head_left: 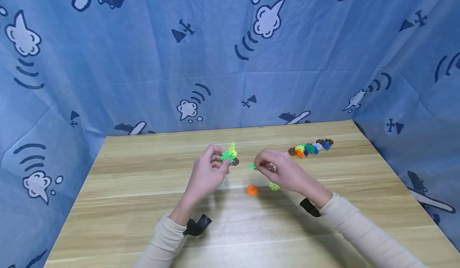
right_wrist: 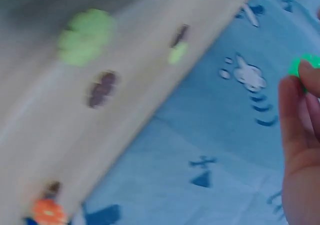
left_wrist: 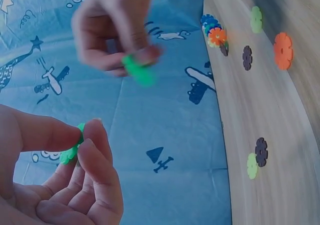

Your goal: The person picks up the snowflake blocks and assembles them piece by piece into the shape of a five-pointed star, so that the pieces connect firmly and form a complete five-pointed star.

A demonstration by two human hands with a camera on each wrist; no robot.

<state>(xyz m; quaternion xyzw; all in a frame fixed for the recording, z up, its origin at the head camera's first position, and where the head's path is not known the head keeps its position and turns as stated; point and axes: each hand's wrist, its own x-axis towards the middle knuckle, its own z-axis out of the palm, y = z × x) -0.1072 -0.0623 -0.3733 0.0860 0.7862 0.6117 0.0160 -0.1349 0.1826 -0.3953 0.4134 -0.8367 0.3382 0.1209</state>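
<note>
Two pinches?
Yes. Left hand (head_left: 207, 171): thumb and fingers on a bright-green notched plastic disc (head_left: 226, 155). Right hand (head_left: 279, 169): fingertips pinching a thin green plastic disc (head_left: 251, 166). Both above the tabletop (head_left: 118, 204), well in from its side edges.
Handling?
Probably light, stiff, a bit slick. Grip the rim, leave notches clear.
Pose?
Wrists raised, hands apart. Round orange plastic disc (head_left: 252, 190) lies nearer the near edge.

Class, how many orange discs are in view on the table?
2: one orange disc lies singly nearer the viewer, another sits in the multicoloured cluster, which may hide more.
</note>
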